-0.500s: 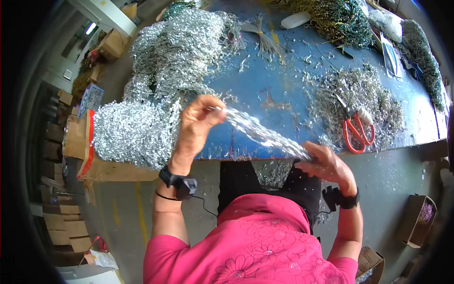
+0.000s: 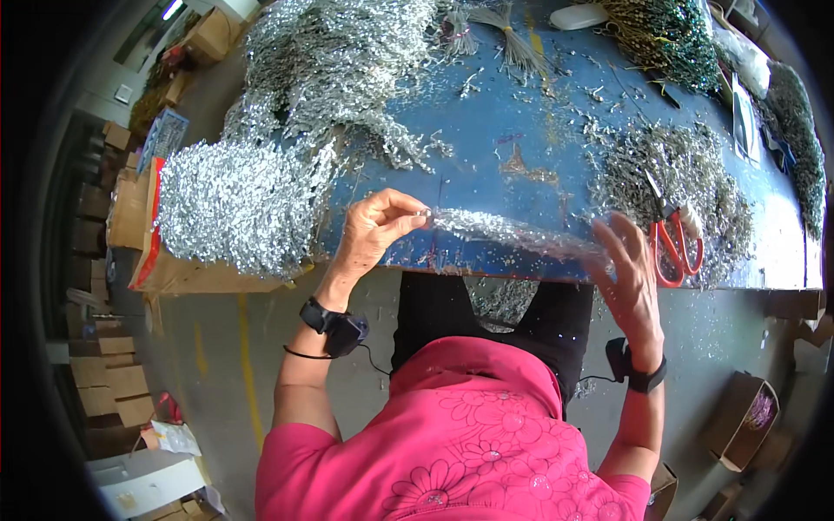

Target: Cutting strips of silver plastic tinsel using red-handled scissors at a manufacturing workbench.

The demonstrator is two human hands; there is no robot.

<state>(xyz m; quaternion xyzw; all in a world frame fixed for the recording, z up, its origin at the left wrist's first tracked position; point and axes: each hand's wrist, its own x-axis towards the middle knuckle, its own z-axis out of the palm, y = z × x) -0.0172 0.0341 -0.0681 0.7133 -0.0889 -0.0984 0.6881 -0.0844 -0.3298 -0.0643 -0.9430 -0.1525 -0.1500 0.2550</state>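
Note:
My left hand [image 2: 369, 234] pinches one end of a thin bundle of silver tinsel strands [image 2: 508, 230] between thumb and fingertips. The bundle stretches rightward, nearly level, just above the front of the blue table [image 2: 486, 174]. At its blurred far end is my right hand [image 2: 632, 282], fingers spread and apart. Whether the fingers touch the strands I cannot tell. Red-handled scissors [image 2: 669, 252] lie close to the right hand, on a heap of silver-grey tinsel scraps [image 2: 678, 169].
A large pile of silver tinsel [image 2: 339, 61] covers the table's left side, with another heap [image 2: 239, 208] beside a red-edged carton [image 2: 148, 221]. Tied stems [image 2: 512, 43], a white oval object [image 2: 579, 16] and green-gold tinsel [image 2: 665, 39] lie farther back. Cartons [image 2: 743, 421] stand on the floor.
My right hand has opened from its grip on the bundle and shifted right. The bundle now lies more level, and my left hand is slightly lower and still pinching.

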